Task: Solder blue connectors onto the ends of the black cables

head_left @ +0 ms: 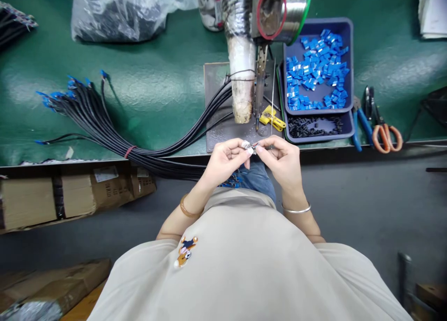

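While at one small part [254,147], two hands [227,158] [282,159] together

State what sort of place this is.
Probably a cable assembly station in a workshop or factory: a banded bundle of black cables lies partly on the green workbench, near a tray of small blue parts and a spool of silvery wire.

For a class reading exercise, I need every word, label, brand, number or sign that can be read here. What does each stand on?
"ITEM NO": printed sideways on the cardboard box below the green bench.
Beside it: a shorter print, possibly "QTY", blurred.
Too small to read: white label on that box.
Too blurred: marking on the jar.
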{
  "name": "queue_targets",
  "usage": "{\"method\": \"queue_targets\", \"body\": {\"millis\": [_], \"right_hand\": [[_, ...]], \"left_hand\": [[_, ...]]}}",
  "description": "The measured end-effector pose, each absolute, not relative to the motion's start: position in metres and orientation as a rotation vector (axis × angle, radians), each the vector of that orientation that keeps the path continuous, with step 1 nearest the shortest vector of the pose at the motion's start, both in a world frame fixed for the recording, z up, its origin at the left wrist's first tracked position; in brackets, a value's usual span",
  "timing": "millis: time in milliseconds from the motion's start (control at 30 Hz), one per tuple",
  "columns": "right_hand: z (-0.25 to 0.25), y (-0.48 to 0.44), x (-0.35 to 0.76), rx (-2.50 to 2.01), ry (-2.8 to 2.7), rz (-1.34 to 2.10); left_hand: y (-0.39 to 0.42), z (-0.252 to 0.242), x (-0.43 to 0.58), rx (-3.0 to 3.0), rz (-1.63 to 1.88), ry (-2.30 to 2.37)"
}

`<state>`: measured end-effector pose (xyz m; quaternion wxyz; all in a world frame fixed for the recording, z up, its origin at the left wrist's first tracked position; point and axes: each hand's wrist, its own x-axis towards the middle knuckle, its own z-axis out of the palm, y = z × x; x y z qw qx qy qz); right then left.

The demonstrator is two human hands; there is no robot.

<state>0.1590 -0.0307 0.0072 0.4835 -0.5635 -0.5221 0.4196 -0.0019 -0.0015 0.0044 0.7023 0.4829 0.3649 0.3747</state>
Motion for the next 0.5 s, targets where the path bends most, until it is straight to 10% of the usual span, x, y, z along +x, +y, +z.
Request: {"method": "queue_targets", "body": {"millis": [500], "right_hand": [[0.005, -0.025, 0.158, -1.442, -1.198, 1.116]], "left_hand": [[-0.014, -0.006, 0.005, 1.415, 0.959, 1.006]]}}
